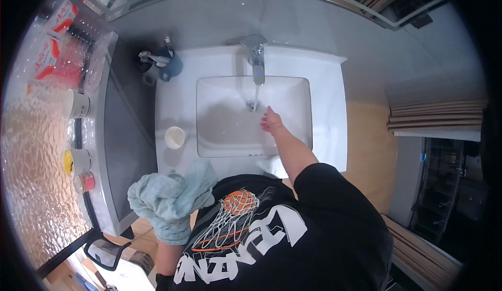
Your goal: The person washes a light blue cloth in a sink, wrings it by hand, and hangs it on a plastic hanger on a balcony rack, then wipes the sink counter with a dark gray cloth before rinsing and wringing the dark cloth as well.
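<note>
A thin stream of water falls from the chrome faucet (258, 66) into the white rectangular sink (209, 129). Over the basin's right half, beside the stream, is my right hand (271, 122), open and empty, with its fingers loosely bent and apart. It is a little away from the water. A bulky light blue towel (170, 194) is bunched around my left hand, which holds it up at the counter's front left. The towel covers those fingers; only the left forearm (168, 257) shows below it.
A white cup (175, 138) stands on the counter (329, 108) left of the sink. Dark blue cups (170, 69) with toothbrushes and tubes fill the back left corner. On the left ledge are paper cups (77, 104), a small jar (84, 183) and red-and-white packages (49, 58).
</note>
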Demonstrator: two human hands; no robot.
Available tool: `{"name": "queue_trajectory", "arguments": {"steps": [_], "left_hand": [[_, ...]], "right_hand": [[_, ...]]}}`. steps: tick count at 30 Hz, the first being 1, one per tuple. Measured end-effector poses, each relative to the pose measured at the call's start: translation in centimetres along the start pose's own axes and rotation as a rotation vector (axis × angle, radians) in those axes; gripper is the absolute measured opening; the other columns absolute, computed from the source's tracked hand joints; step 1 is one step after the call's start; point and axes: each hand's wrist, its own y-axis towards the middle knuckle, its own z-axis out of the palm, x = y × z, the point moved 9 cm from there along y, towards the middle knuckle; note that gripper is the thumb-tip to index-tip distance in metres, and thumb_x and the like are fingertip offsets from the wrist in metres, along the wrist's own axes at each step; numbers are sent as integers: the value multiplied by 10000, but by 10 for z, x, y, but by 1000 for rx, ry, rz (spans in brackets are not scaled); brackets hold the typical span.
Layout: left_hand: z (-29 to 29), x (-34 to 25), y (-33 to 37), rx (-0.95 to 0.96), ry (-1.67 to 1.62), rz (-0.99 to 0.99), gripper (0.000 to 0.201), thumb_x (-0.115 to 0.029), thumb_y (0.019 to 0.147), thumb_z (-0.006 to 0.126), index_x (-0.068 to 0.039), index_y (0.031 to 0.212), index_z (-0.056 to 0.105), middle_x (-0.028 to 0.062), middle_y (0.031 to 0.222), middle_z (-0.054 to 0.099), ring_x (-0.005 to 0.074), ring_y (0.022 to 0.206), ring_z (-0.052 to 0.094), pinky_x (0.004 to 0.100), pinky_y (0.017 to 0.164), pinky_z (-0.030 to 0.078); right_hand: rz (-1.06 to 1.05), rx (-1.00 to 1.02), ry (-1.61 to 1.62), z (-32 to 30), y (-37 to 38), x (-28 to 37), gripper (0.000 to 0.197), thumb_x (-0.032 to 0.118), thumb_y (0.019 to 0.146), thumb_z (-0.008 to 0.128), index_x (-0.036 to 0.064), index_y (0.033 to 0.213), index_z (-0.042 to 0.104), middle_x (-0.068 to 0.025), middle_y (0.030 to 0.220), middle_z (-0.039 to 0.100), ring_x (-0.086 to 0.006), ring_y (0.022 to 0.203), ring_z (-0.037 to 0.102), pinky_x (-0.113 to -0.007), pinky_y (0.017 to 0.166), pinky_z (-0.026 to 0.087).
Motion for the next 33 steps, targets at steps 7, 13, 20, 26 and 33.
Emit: {"name": "queue_trajectory", "arguments": {"steps": [7, 13, 20, 26, 33], "left_hand": [[21, -2, 19, 86, 19, 10, 290, -260, 542, 764, -176, 778, 616, -1, 813, 574, 214, 812, 550, 379, 755, 395], [40, -9, 42, 131, 11, 51, 294, -264, 544, 764, -174, 780, 615, 1, 814, 575, 214, 810, 551, 378, 754, 397], [45, -6, 51, 149, -6, 74, 298, -270, 546, 765, -171, 782, 613, 2, 814, 575, 213, 808, 551, 377, 754, 399], [44, -1, 46, 150, 9, 52, 301, -274, 547, 766, -168, 784, 612, 4, 815, 576, 212, 806, 552, 376, 753, 401], [52, -8, 51, 164, -17, 87, 306, -279, 549, 766, -166, 786, 610, 5, 816, 576, 211, 804, 552, 375, 752, 403]], "right_hand": [[-438, 299, -273, 99, -8, 64, 477, 480, 916, 458, 53, 1018, 644, -61, 889, 651, -181, 798, 607, -354, 722, 486], [-376, -144, 213, 22, 32, 75, 324, 319, 881, 509, 51, 800, 672, -110, 761, 637, -154, 663, 605, -323, 575, 472], [-400, 334, -64, 82, 26, 76, 33, 94, 879, 545, 86, 896, 572, -3, 693, 561, -106, 635, 569, -229, 515, 414], [-355, 430, -196, 97, -43, 98, 92, 112, 869, 582, 72, 949, 604, -37, 841, 620, -116, 717, 595, -264, 621, 486], [-374, 198, 45, 63, -19, 85, 295, 295, 923, 518, 79, 1097, 617, -59, 892, 635, -148, 833, 628, -298, 683, 502]]}}
